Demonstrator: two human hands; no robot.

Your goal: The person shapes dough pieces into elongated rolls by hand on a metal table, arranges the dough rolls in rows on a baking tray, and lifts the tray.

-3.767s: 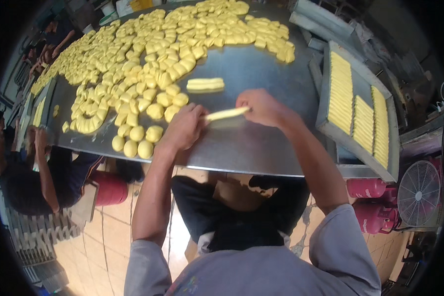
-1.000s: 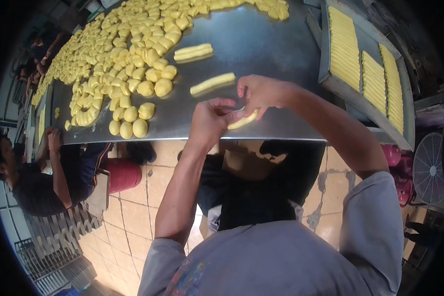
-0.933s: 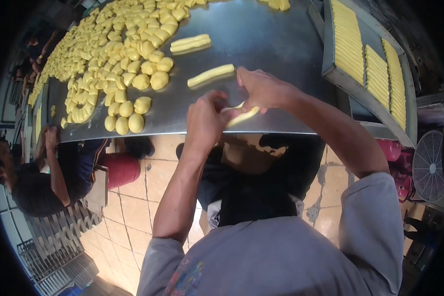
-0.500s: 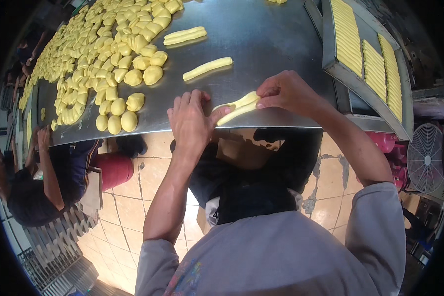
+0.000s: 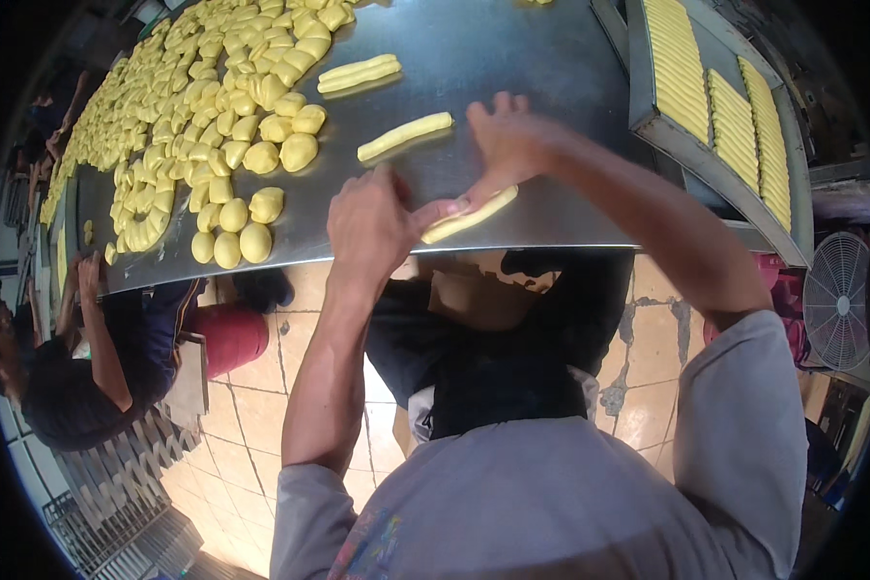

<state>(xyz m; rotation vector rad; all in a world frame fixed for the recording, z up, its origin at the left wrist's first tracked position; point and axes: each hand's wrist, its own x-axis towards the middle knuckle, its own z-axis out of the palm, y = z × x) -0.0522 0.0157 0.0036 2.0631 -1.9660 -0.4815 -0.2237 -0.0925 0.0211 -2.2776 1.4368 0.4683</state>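
Observation:
A pale yellow strip of dough (image 5: 481,216) lies slanted on the metal tabletop, close to its near edge. My left hand (image 5: 369,222) rests at the strip's left end, its thumb stretched out along the dough and its fingers bent down on the table. From the right comes my right hand (image 5: 507,143), slightly blurred, fingers spread beyond the strip and thumb pressed on it near the left thumb. Both hands are open, and the thumbs cover part of the strip's upper side. A finished-looking dough roll (image 5: 405,137) lies just beyond, and a paired dough roll (image 5: 360,74) lies farther off.
Many dough pieces (image 5: 261,77) crowd the left of the metal table (image 5: 512,58). At right, a metal tray (image 5: 652,126) holds rows of dough sticks (image 5: 681,77). A floor fan (image 5: 841,302) stands at far right. Another person (image 5: 77,387) sits at left beside a red stool (image 5: 234,338).
My right hand has let go of the strip's right end and moved left and away from me, fingers now spread. The strip looks narrower, folded together. My left hand has hardly moved.

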